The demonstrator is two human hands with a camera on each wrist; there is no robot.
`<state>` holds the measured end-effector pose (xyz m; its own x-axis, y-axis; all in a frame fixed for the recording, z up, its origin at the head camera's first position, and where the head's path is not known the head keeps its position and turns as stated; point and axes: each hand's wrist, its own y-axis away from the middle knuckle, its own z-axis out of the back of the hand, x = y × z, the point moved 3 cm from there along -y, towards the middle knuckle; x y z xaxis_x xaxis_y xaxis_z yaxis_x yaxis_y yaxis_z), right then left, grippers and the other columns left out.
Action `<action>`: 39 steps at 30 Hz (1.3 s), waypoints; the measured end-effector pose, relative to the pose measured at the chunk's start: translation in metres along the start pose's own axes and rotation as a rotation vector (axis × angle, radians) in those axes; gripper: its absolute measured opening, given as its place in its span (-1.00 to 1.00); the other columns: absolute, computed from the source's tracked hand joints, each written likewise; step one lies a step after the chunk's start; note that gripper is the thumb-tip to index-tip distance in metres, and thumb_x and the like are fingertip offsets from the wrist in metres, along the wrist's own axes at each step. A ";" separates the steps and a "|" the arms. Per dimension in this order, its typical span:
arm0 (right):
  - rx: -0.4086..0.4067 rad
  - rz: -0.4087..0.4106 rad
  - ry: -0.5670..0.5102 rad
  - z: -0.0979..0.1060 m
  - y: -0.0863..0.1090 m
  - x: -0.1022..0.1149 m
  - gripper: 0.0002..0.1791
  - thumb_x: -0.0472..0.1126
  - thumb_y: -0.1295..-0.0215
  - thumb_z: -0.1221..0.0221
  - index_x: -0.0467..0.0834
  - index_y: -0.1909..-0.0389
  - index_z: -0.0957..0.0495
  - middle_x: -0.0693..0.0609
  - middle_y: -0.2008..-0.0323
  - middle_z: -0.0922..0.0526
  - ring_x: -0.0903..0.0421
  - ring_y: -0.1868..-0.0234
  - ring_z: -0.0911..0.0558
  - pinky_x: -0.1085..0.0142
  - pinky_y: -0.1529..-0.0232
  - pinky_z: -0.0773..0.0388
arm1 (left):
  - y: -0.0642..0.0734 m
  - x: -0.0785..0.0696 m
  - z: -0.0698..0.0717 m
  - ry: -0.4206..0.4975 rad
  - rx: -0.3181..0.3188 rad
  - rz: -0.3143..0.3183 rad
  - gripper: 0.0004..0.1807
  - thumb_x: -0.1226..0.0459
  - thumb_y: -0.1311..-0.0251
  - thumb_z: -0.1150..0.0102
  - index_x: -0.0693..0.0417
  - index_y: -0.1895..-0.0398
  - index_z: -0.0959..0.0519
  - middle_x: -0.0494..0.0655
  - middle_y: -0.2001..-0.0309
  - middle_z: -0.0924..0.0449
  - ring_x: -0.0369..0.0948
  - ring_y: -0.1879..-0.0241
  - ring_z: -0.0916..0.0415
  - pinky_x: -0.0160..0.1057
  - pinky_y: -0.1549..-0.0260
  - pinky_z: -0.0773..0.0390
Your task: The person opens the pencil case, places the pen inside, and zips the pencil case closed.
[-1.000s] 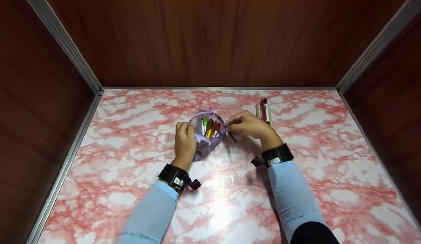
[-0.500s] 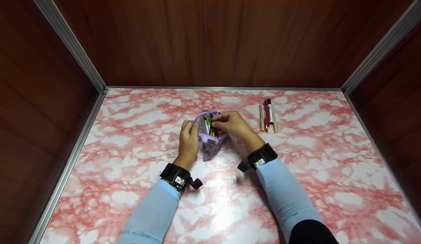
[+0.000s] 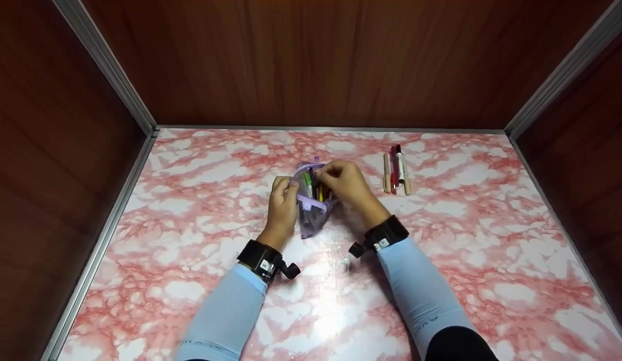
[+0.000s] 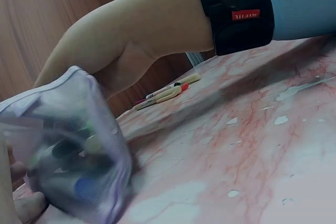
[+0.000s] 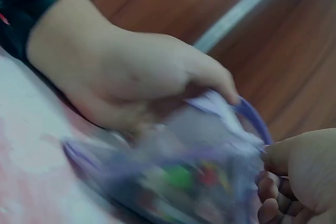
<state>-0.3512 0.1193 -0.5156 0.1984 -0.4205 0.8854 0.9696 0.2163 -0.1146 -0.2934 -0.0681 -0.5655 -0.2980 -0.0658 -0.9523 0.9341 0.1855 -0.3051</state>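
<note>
A purple mesh pencil pouch (image 3: 311, 220) stands unzipped on the marbled table, with several pens and markers inside, among them a green-capped marker (image 3: 307, 179). My left hand (image 3: 282, 206) grips the pouch's left side, thumb at the rim. At the mouth, the fingertips of my right hand (image 3: 347, 184) are drawn together over the contents, seemingly pinching a dark pen (image 3: 312, 173); they partly hide it. The right wrist view is blurred, showing the right hand (image 5: 304, 177) with curled fingers against the pouch edge and the left hand (image 5: 142, 77) across from it.
Several pens lie side by side right of the pouch: a beige pen (image 3: 387, 173), a red pen (image 3: 394, 170) and a black-capped white marker (image 3: 400, 164) among them. Wooden panels (image 3: 321, 65) border the table at the back and sides.
My right hand has moved left from outside the pouch's right rim, bringing a dark pen to its mouth. The pouch's mouth has narrowed and it has shifted slightly right with my left hand.
</note>
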 end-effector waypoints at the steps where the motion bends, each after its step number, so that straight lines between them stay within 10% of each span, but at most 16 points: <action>1: -0.003 -0.026 0.000 0.006 -0.001 -0.002 -0.89 -0.24 -0.53 -0.42 -0.21 0.10 -0.85 -0.12 0.14 -0.87 0.08 0.17 -0.75 0.29 0.08 -0.75 | 0.000 0.000 0.000 -0.022 -0.006 0.002 -0.68 0.35 -0.69 -0.04 0.53 0.11 -0.61 0.05 -0.02 -0.50 -0.19 -0.04 -0.45 -0.32 -0.09 -0.51; 7: -0.078 -0.139 0.070 0.054 -0.004 -0.022 -0.83 -0.20 -0.62 -0.33 -0.19 -0.01 -0.81 -0.14 0.01 -0.83 -0.06 -0.02 -0.76 0.10 -0.19 -0.76 | 0.000 0.000 0.001 -0.167 -0.012 -0.017 -0.69 0.32 -0.68 -0.05 0.42 0.13 -0.68 0.12 -0.02 -0.56 -0.10 -0.06 -0.53 -0.20 -0.21 -0.57; 19: -0.352 -0.199 0.332 0.141 0.003 -0.070 -0.67 -0.25 -0.61 -0.22 -0.38 -0.17 -0.76 -0.38 0.01 -0.81 -0.26 0.03 -0.78 -0.11 -0.11 -0.74 | 0.001 -0.005 0.004 -0.181 -0.056 -0.051 -0.68 0.35 -0.66 -0.08 0.46 0.17 -0.72 0.15 0.06 -0.60 -0.09 0.03 -0.54 -0.26 -0.08 -0.55; 28: -0.366 -0.266 0.375 0.156 0.013 -0.087 -0.54 -0.22 -0.56 -0.20 -0.47 -0.27 -0.68 -0.45 -0.06 -0.82 -0.38 -0.10 -0.79 -0.22 -0.26 -0.69 | 0.002 -0.008 0.008 -0.292 -0.093 -0.020 -0.63 0.23 -0.69 -0.08 0.35 0.15 -0.74 0.10 0.00 -0.72 0.01 -0.06 -0.68 0.01 -0.20 -0.67; 39: -0.278 -0.359 0.418 0.158 0.014 -0.092 -0.45 -0.14 -0.59 -0.19 -0.46 -0.39 -0.62 -0.47 -0.32 -0.72 -0.42 -0.38 -0.69 -0.22 -0.48 -0.59 | 0.004 -0.005 0.008 -0.250 -0.098 -0.033 -0.66 0.27 -0.67 -0.09 0.36 0.18 -0.73 0.09 0.02 -0.69 -0.05 -0.01 -0.63 -0.15 -0.10 -0.64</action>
<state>-0.3784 0.2998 -0.5273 -0.1620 -0.7466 0.6452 0.9763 -0.2164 -0.0052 -0.2862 -0.0751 -0.5621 -0.2588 -0.3117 -0.9143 0.8975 0.2723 -0.3469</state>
